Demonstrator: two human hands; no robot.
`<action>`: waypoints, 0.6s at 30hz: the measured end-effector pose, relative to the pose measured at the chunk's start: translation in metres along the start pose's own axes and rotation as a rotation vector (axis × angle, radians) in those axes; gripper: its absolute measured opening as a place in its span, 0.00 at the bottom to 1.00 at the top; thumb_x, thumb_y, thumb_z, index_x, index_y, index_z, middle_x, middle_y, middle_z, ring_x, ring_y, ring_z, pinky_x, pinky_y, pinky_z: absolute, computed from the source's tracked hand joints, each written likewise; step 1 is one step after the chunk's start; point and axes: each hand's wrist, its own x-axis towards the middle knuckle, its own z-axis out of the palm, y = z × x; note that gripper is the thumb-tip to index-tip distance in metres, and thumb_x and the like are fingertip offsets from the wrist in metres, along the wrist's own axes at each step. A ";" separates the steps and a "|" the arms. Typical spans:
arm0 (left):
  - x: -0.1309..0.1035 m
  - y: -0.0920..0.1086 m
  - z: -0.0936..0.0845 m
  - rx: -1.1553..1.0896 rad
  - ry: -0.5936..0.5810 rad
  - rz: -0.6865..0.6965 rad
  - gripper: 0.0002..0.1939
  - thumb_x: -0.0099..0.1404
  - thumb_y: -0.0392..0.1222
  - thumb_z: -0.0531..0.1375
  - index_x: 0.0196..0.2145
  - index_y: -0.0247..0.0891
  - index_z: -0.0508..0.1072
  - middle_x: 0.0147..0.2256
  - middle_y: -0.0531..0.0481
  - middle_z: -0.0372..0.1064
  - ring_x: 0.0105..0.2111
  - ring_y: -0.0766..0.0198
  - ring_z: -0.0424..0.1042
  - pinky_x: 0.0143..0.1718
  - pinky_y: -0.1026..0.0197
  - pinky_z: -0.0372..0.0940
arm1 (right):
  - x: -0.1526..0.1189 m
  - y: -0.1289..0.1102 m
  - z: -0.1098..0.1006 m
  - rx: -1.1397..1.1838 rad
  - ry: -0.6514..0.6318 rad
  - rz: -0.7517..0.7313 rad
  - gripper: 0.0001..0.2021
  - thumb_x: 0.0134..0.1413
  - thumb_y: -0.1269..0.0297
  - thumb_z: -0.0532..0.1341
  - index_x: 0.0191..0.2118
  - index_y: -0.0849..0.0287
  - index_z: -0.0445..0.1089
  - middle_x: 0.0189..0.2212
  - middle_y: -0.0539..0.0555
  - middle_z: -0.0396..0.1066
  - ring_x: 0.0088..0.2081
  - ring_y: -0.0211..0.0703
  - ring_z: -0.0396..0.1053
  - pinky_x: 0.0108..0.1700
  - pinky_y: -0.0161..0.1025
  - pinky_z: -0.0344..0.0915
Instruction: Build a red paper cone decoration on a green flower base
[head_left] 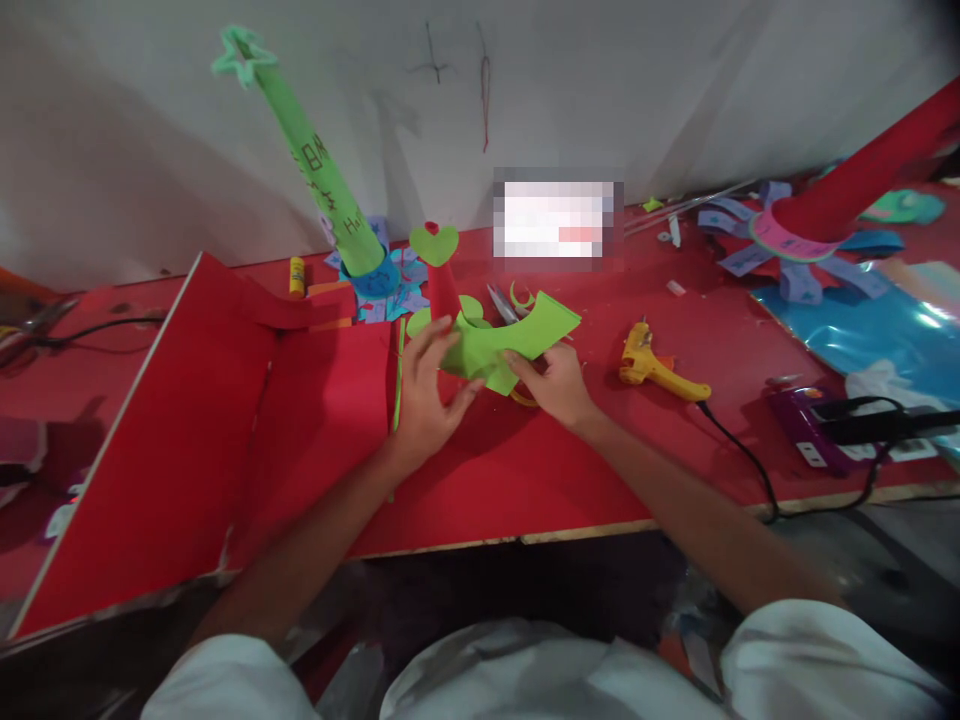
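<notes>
A curved piece of bright green paper (484, 350) is held above the red table, its folded right end raised. My right hand (559, 385) is closed on its lower right part, thumb on top. At the paper's left end, my left hand (431, 390) has its thumb and fingers apart, the fingertips over or touching the edge. Just behind stands a small red paper cone (444, 288) topped by a green heart (435, 245). Scissors (501, 303) lie partly hidden behind the green paper. Beneath it a yellow curved object (525, 396) shows in part.
A yellow hot glue gun (660, 368) lies to the right, its cord trailing to the table edge near a purple device (810, 430). A tall green paper tube (322, 170) stands at the back left. A red folder-like board (150, 440) stands open at left. A glue stick (297, 277) is behind it.
</notes>
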 end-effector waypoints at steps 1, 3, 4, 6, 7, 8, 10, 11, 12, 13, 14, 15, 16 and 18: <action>0.002 -0.003 0.001 -0.074 0.008 -0.105 0.32 0.68 0.53 0.67 0.65 0.44 0.64 0.65 0.36 0.65 0.64 0.48 0.67 0.63 0.45 0.67 | 0.001 0.001 -0.002 -0.013 0.002 0.001 0.23 0.58 0.37 0.65 0.32 0.54 0.76 0.31 0.56 0.79 0.35 0.51 0.75 0.41 0.48 0.72; 0.004 -0.012 0.005 -0.277 -0.075 -0.309 0.35 0.65 0.58 0.69 0.63 0.42 0.66 0.60 0.36 0.70 0.57 0.51 0.74 0.56 0.51 0.73 | 0.003 0.001 -0.005 -0.031 -0.012 -0.004 0.24 0.57 0.36 0.65 0.30 0.55 0.76 0.29 0.55 0.77 0.33 0.50 0.73 0.38 0.46 0.71; 0.005 -0.016 0.007 -0.378 -0.139 -0.393 0.34 0.64 0.60 0.69 0.60 0.40 0.70 0.55 0.37 0.74 0.53 0.53 0.77 0.52 0.53 0.75 | 0.003 0.001 -0.006 -0.032 -0.030 -0.010 0.24 0.57 0.36 0.65 0.30 0.54 0.76 0.29 0.54 0.77 0.33 0.49 0.73 0.38 0.46 0.71; 0.005 -0.021 0.010 -0.534 -0.243 -0.507 0.31 0.61 0.62 0.70 0.51 0.36 0.75 0.46 0.41 0.79 0.46 0.55 0.79 0.48 0.55 0.76 | 0.003 0.000 -0.007 -0.016 -0.081 -0.027 0.24 0.58 0.36 0.64 0.32 0.54 0.77 0.29 0.54 0.77 0.34 0.49 0.73 0.39 0.45 0.71; 0.005 -0.021 0.010 -0.587 -0.273 -0.545 0.29 0.60 0.62 0.71 0.48 0.35 0.77 0.43 0.42 0.80 0.43 0.56 0.80 0.46 0.55 0.77 | 0.003 -0.001 -0.007 -0.005 -0.109 -0.038 0.24 0.59 0.36 0.64 0.32 0.54 0.77 0.30 0.53 0.77 0.34 0.48 0.73 0.39 0.45 0.71; 0.004 -0.021 0.011 -0.624 -0.290 -0.574 0.29 0.59 0.61 0.71 0.47 0.35 0.77 0.41 0.43 0.80 0.41 0.57 0.80 0.45 0.56 0.77 | 0.003 -0.001 -0.007 0.002 -0.134 -0.048 0.24 0.59 0.36 0.64 0.33 0.54 0.77 0.30 0.53 0.77 0.34 0.48 0.73 0.39 0.44 0.71; 0.004 -0.017 0.010 -0.663 -0.319 -0.599 0.28 0.58 0.60 0.72 0.47 0.36 0.78 0.41 0.44 0.81 0.39 0.58 0.80 0.42 0.57 0.77 | 0.001 -0.003 -0.006 0.001 -0.176 -0.065 0.24 0.60 0.36 0.63 0.33 0.54 0.76 0.30 0.52 0.77 0.32 0.46 0.72 0.37 0.43 0.69; 0.003 -0.015 0.009 -0.661 -0.335 -0.594 0.29 0.57 0.59 0.73 0.48 0.36 0.78 0.43 0.44 0.81 0.39 0.58 0.80 0.42 0.58 0.77 | 0.001 -0.003 -0.006 -0.008 -0.194 -0.073 0.24 0.60 0.36 0.63 0.33 0.54 0.76 0.30 0.52 0.77 0.31 0.46 0.71 0.36 0.42 0.68; 0.003 -0.013 0.008 -0.639 -0.343 -0.575 0.29 0.57 0.58 0.73 0.49 0.37 0.78 0.44 0.43 0.81 0.40 0.58 0.80 0.42 0.58 0.77 | 0.000 -0.003 -0.006 -0.025 -0.210 -0.081 0.25 0.61 0.36 0.62 0.32 0.55 0.76 0.29 0.52 0.77 0.30 0.45 0.70 0.35 0.41 0.66; 0.003 -0.013 0.008 -0.595 -0.344 -0.546 0.28 0.57 0.57 0.73 0.49 0.37 0.78 0.45 0.43 0.81 0.41 0.59 0.80 0.43 0.58 0.77 | 0.000 -0.004 -0.007 -0.049 -0.223 -0.090 0.25 0.61 0.35 0.62 0.31 0.55 0.75 0.28 0.51 0.75 0.29 0.44 0.69 0.33 0.41 0.65; 0.003 -0.013 0.007 -0.533 -0.335 -0.511 0.25 0.58 0.55 0.72 0.47 0.36 0.78 0.44 0.44 0.81 0.41 0.59 0.79 0.42 0.59 0.76 | 0.001 -0.004 -0.008 -0.078 -0.232 -0.099 0.26 0.62 0.35 0.61 0.31 0.55 0.74 0.27 0.51 0.74 0.28 0.43 0.67 0.32 0.40 0.63; 0.003 -0.014 0.007 -0.463 -0.316 -0.483 0.21 0.60 0.54 0.72 0.44 0.36 0.79 0.41 0.45 0.80 0.39 0.61 0.78 0.41 0.61 0.75 | 0.002 -0.003 -0.011 -0.112 -0.233 -0.107 0.26 0.63 0.36 0.60 0.30 0.55 0.73 0.26 0.51 0.72 0.28 0.42 0.66 0.32 0.40 0.62; 0.002 -0.015 0.007 -0.397 -0.288 -0.469 0.17 0.62 0.53 0.70 0.39 0.35 0.79 0.36 0.47 0.79 0.35 0.62 0.77 0.38 0.62 0.73 | 0.003 -0.003 -0.014 -0.152 -0.223 -0.111 0.25 0.65 0.37 0.58 0.31 0.55 0.73 0.25 0.51 0.72 0.27 0.42 0.66 0.32 0.40 0.61; 0.002 -0.019 0.007 -0.301 -0.236 -0.472 0.16 0.65 0.52 0.68 0.31 0.35 0.76 0.27 0.51 0.73 0.28 0.66 0.72 0.31 0.64 0.68 | 0.008 0.000 -0.021 -0.257 -0.171 -0.107 0.22 0.69 0.42 0.57 0.34 0.55 0.73 0.27 0.52 0.72 0.29 0.44 0.67 0.34 0.40 0.60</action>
